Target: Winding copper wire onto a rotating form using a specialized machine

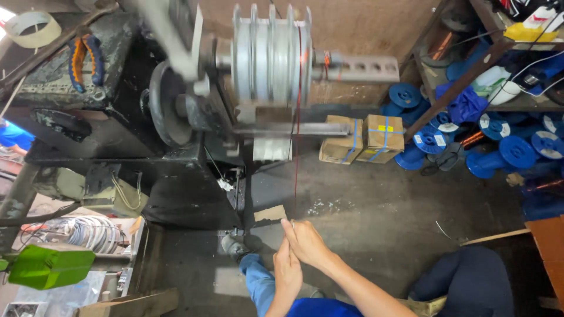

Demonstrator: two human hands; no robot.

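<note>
A thin reddish copper wire [296, 147] runs straight down from a grey multi-groove winding former [271, 56] on a black machine [176, 135] to my hands. My right hand [304, 240] pinches the wire's lower end between fingertips near its top. My left hand [287, 271] lies just under and against the right hand, fingers pointing up at the wire; whether it grips the wire I cannot tell. Both hands hover over my leg in blue jeans [258, 285] and a grey shoe [236, 246].
Two strapped cardboard boxes [363, 139] sit on the concrete floor behind the machine. Several blue spools [499, 152] pile up at the right under a metal shelf [470, 76]. A green object [50, 265] and coiled white cable [94, 232] lie left. Pliers [85, 58] rest on the machine.
</note>
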